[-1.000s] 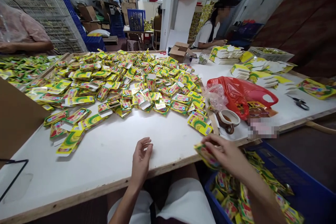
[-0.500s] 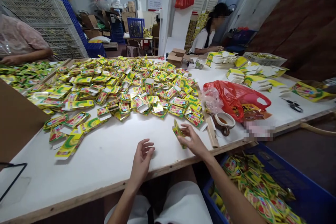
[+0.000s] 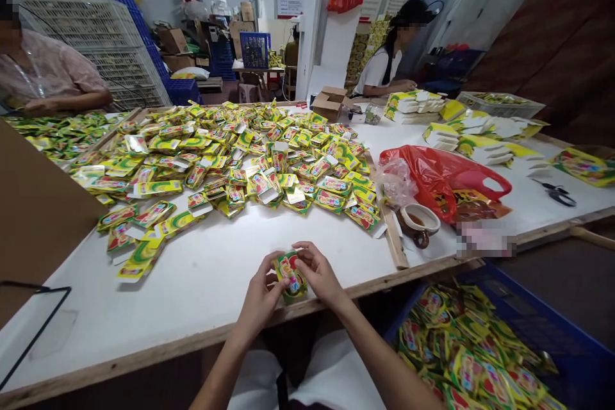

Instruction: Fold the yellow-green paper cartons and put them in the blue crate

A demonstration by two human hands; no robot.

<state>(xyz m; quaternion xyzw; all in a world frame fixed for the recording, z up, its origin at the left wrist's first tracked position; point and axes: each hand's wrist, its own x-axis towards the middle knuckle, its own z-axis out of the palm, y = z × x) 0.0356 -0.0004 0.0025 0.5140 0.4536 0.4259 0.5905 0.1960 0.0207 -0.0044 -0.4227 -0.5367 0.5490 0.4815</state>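
Observation:
Both my hands hold one small yellow-green packet [image 3: 289, 275] just above the near edge of the white table [image 3: 206, 282]. My left hand [image 3: 259, 298] pinches its left side, fingers curled. My right hand [image 3: 321, 274] grips its right side. A big heap of the same packets and flat yellow-green cartons [image 3: 230, 154] covers the middle and far part of the table. A blue crate [image 3: 552, 339] full of packets stands low at my right.
A red plastic bag [image 3: 442, 176] and a brown cup [image 3: 420, 221] sit right of a wooden strip [image 3: 391, 234]. Scissors [image 3: 557, 192] and stacked cartons [image 3: 461, 131] lie further right. A brown board [image 3: 33, 211] stands at the left. Two other people work at the far side.
My right hand came from the blue crate with a packet and moved left over the table. My left hand rose and closed on the packet, so both hands hold it now.

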